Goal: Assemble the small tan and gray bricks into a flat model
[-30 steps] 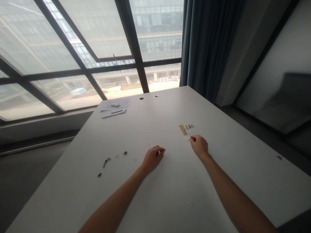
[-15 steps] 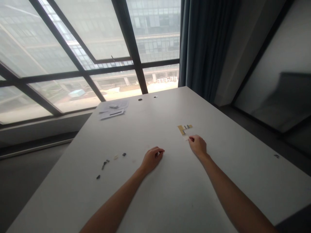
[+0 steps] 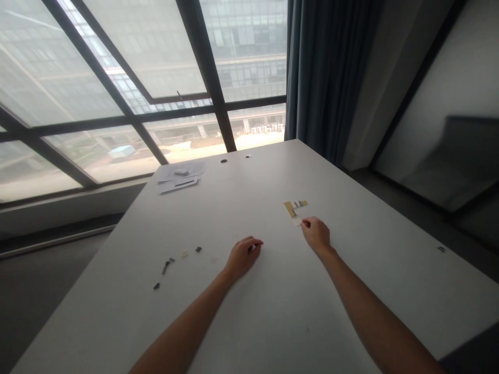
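My right hand (image 3: 316,234) has its thumb and fingers closed at the edge of a small pale flat piece (image 3: 296,221) lying on the white table (image 3: 273,311). That pale piece lies at the near end of an L-shaped row of small yellow pieces (image 3: 288,206), with grey and white bits (image 3: 298,204) among them. To the left, my left hand (image 3: 245,255) rests on the tabletop with thumb and fingertips pressed together. Whether anything is between those fingertips is too small to make out.
Left of my left hand lie several small dark pieces (image 3: 167,264) and a cream piece (image 3: 184,254). Papers (image 3: 181,176) are at the far left corner. A dark round spot (image 3: 223,161) is near the far edge, a small dark object (image 3: 441,249) by the right edge.
The view has shifted very slightly. My right fingers stay at the pale piece, which sits about the same beside the yellow row. My left hand has stayed in place.
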{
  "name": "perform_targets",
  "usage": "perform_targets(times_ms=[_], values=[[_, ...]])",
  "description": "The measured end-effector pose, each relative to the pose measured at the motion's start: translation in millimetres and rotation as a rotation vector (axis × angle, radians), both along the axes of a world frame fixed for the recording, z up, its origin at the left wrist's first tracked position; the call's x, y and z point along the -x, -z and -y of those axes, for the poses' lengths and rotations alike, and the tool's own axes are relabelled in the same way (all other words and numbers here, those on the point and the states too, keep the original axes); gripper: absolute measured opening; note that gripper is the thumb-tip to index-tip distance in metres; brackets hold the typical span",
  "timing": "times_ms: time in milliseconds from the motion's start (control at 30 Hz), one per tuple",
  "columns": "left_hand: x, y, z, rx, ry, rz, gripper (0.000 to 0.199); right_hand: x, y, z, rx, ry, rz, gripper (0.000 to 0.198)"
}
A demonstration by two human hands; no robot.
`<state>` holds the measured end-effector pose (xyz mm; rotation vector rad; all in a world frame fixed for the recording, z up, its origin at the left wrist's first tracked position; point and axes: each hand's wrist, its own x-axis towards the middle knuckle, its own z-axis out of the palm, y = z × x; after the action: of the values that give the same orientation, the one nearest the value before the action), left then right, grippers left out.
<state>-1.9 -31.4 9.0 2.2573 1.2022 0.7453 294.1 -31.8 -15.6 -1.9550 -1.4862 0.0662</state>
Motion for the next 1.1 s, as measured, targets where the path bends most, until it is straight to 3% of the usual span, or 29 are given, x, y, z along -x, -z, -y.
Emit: perform_targets(times_ms=[633, 800, 933, 1100], values=[[-1, -0.7, 0, 0.033, -0.009, -0.003, 0.023, 1, -3, 0, 0.053, 0.0, -0.006, 0.017], [1, 1.3, -1, 0.027, -0.009, 0.001, 0.024, -1, -2, -1, -0.023, 0.01, -0.081, 0.024], [1, -0.9, 0, 0.031, -0.006, -0.004, 0.023, -1, -10, 0, -0.21, -0.01, -0.183, 0.025], [0, -0.3, 1, 0.033, -0.017, -0.003, 0.023, 22, -28, 14, -0.392, -0.245, -0.23, 0.025]])
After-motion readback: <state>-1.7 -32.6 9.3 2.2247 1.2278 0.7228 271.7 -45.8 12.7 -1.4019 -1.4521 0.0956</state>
